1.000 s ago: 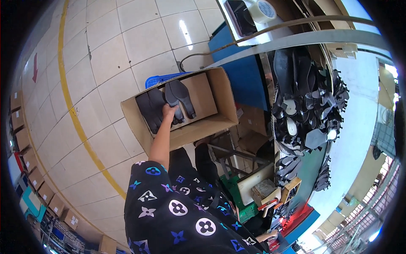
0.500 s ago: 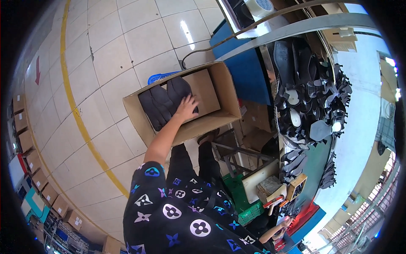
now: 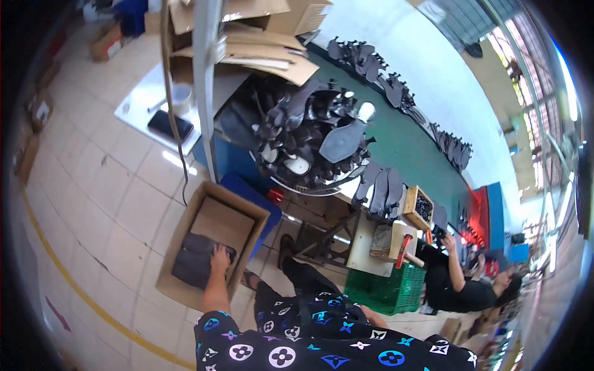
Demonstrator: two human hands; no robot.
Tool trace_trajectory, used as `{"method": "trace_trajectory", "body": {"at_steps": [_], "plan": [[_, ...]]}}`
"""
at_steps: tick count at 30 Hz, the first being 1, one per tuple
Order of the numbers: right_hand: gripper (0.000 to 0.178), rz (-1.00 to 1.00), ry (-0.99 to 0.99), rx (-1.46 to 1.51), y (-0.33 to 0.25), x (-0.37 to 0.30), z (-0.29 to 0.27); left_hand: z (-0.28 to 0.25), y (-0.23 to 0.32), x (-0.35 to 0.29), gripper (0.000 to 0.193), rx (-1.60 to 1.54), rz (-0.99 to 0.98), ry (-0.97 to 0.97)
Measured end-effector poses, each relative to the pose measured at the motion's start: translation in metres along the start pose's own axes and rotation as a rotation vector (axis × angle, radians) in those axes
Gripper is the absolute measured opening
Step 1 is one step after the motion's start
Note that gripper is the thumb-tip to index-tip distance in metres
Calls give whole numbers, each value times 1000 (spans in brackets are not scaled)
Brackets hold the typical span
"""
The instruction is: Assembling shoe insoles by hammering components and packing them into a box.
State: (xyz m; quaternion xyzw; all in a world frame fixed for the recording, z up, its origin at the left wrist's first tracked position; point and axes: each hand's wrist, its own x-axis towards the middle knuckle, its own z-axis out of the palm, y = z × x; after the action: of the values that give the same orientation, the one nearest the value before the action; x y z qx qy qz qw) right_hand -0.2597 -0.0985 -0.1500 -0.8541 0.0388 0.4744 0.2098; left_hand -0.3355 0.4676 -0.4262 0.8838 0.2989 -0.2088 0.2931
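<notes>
My left hand (image 3: 219,258) reaches down into an open cardboard box (image 3: 172,251) on the floor. Its fingers lie stretched out over dark grey shoe soles (image 3: 193,263), laid side by side in the near part of the box. One dark sole (image 3: 231,253) shows just past the fingertips, against the box wall. A piece of brown cardboard (image 3: 221,219) covers the far part of the box's inside. A bit of my right forearm (image 3: 373,316) shows by my waist, but the hand itself is hidden.
To the right, a green-topped bench (image 3: 402,145) carries a heap of black sandals (image 3: 303,133) and loose soles (image 3: 385,190). A hammer (image 3: 405,250), a wooden tray (image 3: 419,207) and a green crate (image 3: 383,290) are nearer. A co-worker (image 3: 461,272) sits beyond. A metal post (image 3: 206,93) rises behind the box.
My view has swung to the right, so the box appears lower and more of the bench shows. My left hand stays in the box on the soles.
</notes>
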Motion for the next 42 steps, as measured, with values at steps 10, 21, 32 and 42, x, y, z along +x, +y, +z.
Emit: {"method": "trace_trajectory", "body": {"at_steps": [10, 21, 32, 42], "plan": [[20, -1119, 748, -60, -315, 18, -166, -126, 127, -76, 37, -666, -27, 551], [78, -1362, 658, -906, -475, 96, -279, -425, 339, -64, 28, -782, 487, 1028], [65, -1428, 589, -681, -464, 107, -281, -531, 359, 106, 79, -950, 40, 95], [56, -1482, 475, -524, -454, 120, -289, -566, 316, 187, 36, -1306, -5, 204]]}}
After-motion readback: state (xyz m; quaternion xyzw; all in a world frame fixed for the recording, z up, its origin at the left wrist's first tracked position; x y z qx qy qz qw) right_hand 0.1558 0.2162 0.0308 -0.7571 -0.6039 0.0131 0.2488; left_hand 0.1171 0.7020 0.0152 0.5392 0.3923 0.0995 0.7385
